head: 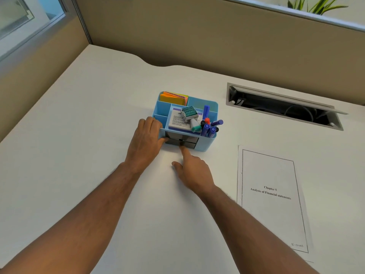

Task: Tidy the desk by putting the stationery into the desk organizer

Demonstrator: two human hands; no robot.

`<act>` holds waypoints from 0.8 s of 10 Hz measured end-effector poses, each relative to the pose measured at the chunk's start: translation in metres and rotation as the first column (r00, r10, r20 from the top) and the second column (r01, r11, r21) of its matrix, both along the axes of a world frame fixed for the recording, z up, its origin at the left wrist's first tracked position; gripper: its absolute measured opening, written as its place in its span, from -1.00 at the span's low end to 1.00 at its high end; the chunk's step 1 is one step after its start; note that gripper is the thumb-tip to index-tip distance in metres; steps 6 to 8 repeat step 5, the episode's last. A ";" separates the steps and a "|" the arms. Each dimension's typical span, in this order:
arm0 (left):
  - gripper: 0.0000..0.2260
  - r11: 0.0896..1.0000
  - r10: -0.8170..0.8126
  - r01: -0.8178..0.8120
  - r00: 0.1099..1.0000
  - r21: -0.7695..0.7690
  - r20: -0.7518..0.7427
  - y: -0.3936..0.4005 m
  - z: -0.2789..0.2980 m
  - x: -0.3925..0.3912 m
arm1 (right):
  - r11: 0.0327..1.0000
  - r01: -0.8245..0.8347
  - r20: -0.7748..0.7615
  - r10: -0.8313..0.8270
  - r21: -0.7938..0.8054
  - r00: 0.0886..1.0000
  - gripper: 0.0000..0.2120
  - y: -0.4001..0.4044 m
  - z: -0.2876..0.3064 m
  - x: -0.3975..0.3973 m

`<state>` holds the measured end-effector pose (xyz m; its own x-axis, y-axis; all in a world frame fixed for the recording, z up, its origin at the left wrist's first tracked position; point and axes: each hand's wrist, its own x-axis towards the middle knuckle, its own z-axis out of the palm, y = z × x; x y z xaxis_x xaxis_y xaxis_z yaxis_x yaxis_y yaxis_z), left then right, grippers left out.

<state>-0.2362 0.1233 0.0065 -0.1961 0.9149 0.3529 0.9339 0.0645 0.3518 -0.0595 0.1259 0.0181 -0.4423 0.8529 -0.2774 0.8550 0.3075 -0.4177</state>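
Note:
A light blue desk organizer (211, 143) stands mid-desk. It holds orange and pink sticky notes (173, 98) at the back left, a stamp (189, 114) lying on a small notepad (176, 121) in the middle, and several blue markers (209, 129) in the right compartment. Two grey drawers (187, 139) sit in its front. My left hand (147, 140) grips the organizer's left front corner. My right hand (194, 171) rests on the desk in front, its index finger stretched out and touching the lower drawer's front.
A printed sheet (272, 196) titled "Chapter 5" lies on the white desk to the right. An open cable slot (284, 107) is set into the desk behind it. Beige partition walls (177, 32) close off the back and left.

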 end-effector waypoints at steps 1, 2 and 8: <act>-0.54 1.000 -0.009 0.009 1.000 0.008 -0.017 0.000 -0.002 -0.002 | 1.000 0.005 0.003 -0.005 -0.022 1.000 -0.43 0.000 0.002 0.000; -0.54 1.000 -0.018 0.018 0.999 0.014 -0.033 0.000 -0.003 -0.003 | 0.998 0.002 -0.010 -0.003 -0.060 1.000 -0.40 0.000 0.004 0.002; -0.50 0.998 -0.058 0.058 0.998 -0.006 -0.009 -0.009 0.004 -0.007 | 0.991 -0.097 -0.046 0.093 -0.092 0.995 -0.33 -0.011 0.007 0.013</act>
